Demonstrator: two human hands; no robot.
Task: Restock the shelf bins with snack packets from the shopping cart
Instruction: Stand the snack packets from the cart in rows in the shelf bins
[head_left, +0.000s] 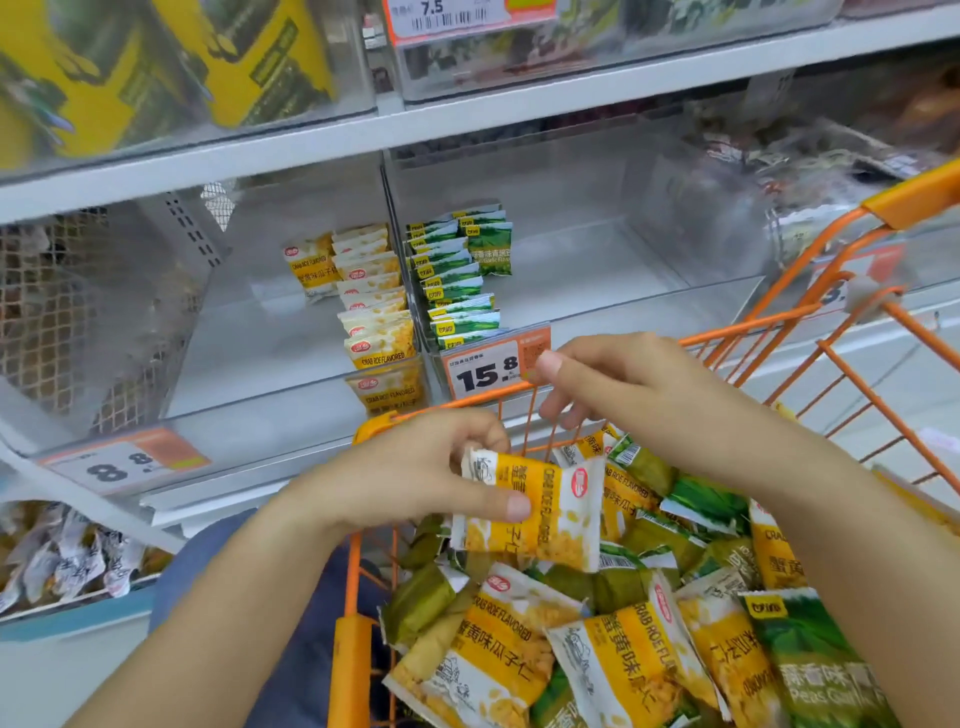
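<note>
Pinching yellow packet (535, 512) – left hand (415, 478); cart (524, 395) contents cropped.

You get bright, even store light with soft shadows. Your upper shelf (467, 111) blurs, and edges bow outward.

Yellow packet held over the cart, in front of the shelf bins

The left hand (415, 478) pinches a yellow crab roe packet (535, 512) above the orange shopping cart (353, 639), which is heaped with yellow and green packets. The right hand (623, 384) hovers beside it with loosely curled fingers, holding nothing. Behind, one clear bin (291, 384) holds a row of yellow packets and the neighbouring bin (597, 306) a row of green ones.
</note>
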